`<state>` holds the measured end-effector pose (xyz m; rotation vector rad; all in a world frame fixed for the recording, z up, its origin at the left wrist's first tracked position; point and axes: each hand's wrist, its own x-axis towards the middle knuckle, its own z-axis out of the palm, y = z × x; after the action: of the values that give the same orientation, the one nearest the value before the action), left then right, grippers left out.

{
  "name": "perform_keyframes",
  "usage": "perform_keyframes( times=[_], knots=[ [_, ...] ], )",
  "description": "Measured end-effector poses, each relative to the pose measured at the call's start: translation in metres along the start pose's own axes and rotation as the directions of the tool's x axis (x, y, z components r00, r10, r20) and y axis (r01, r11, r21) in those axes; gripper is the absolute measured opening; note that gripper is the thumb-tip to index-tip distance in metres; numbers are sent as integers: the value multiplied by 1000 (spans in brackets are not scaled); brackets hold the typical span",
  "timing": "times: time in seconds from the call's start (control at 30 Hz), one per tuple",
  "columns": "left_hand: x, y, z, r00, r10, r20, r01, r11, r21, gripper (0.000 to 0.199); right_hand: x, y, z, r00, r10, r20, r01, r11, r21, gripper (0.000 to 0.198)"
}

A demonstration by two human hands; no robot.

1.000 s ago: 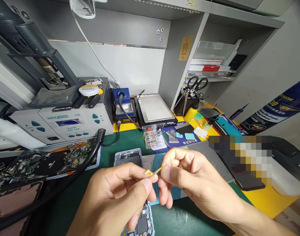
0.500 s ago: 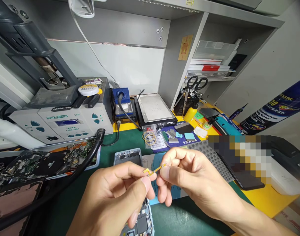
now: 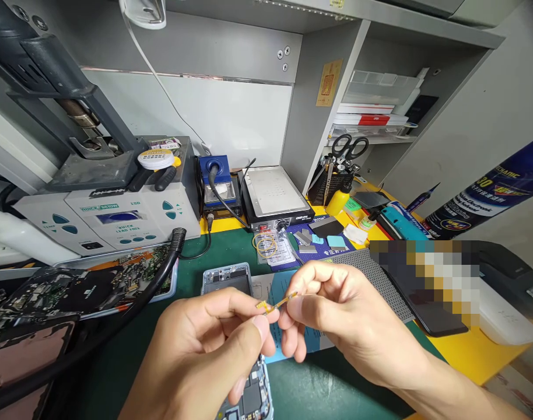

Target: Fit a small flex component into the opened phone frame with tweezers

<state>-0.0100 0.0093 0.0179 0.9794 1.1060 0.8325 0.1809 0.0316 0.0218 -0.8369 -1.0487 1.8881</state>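
A thin orange-yellow flex cable (image 3: 284, 301) is stretched between my two hands over the bench. My left hand (image 3: 209, 350) pinches its left end between thumb and fingers, where a small gold tab sticks up. The thumb and index finger of my right hand (image 3: 332, 306) grip its other end. Beneath my hands lies an opened phone (image 3: 252, 396) in a light blue frame. Its upper part and its lower board show, while my left hand hides the middle.
A hot air station (image 3: 113, 216) stands at the left, its black hose (image 3: 130, 324) curving across the front. Opened phone parts (image 3: 91, 286) lie beneath it. Behind are a heating plate (image 3: 275, 195) and soldering stand (image 3: 214, 181). A dark phone (image 3: 417, 297) and spray can (image 3: 489, 186) sit right.
Both hands keep their pinch on the flex cable, which has tilted very slightly. Otherwise only a small shift of the camera view shows.
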Motion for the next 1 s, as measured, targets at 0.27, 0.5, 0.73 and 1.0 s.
perform_keyframes(
  times=[0.27,0.5,0.73,1.0],
  knots=[
    [1,3,2,999,36,-9,-36,999,5,27,3,1,0,1000,-8,-11,8,1000,-13,13],
    [6,-9,-4,996,74,-56,-66,990,125,25,5,-1,5,999,-6,-48,8,1000,24,14],
    [10,-25,-17,978,96,-183,-64,982,176,37,6,-2,5,997,2,-74,-5,999,-42,16],
    [15,-18,-17,948,182,-261,-97,947,307,43,10,4,3,961,-177,-213,101,941,-323,18]
  ],
)
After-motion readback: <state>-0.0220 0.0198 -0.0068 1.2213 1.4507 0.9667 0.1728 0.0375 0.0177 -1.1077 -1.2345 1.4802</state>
